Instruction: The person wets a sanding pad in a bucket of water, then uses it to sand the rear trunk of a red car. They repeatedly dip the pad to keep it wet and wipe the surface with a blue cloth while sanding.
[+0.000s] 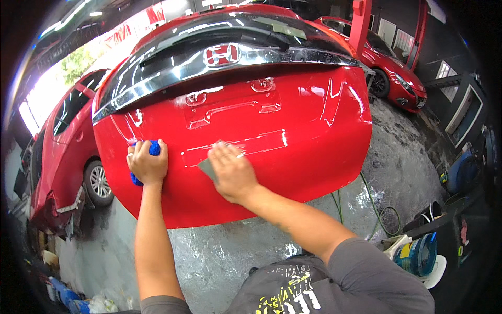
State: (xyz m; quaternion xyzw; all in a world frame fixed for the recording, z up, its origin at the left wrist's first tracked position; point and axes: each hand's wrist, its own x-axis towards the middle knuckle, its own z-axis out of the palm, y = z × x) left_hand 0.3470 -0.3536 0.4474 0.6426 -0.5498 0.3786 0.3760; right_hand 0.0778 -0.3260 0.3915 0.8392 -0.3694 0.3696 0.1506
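In front of me is a glossy red car tailgate (314, 152) with a chrome strip (157, 79) along its upper part. On its left side my left hand (148, 162) is closed around a bunched blue cloth (155, 148), pressed against the panel. Near the middle, my right hand (230, 172) lies nearly flat on the red surface, slightly blurred. Under its fingers it holds a grey sheet (207, 170), which looks like sandpaper; most of the sheet is hidden. A recessed plate area sits above the right hand.
A red car (68, 141) with a dark wheel stands at left, another red car (392, 68) at back right by a red post (360, 26). A green hose (380, 217) lies on the wet grey floor (400, 157). A teal bucket (418, 254) stands beside my right arm.
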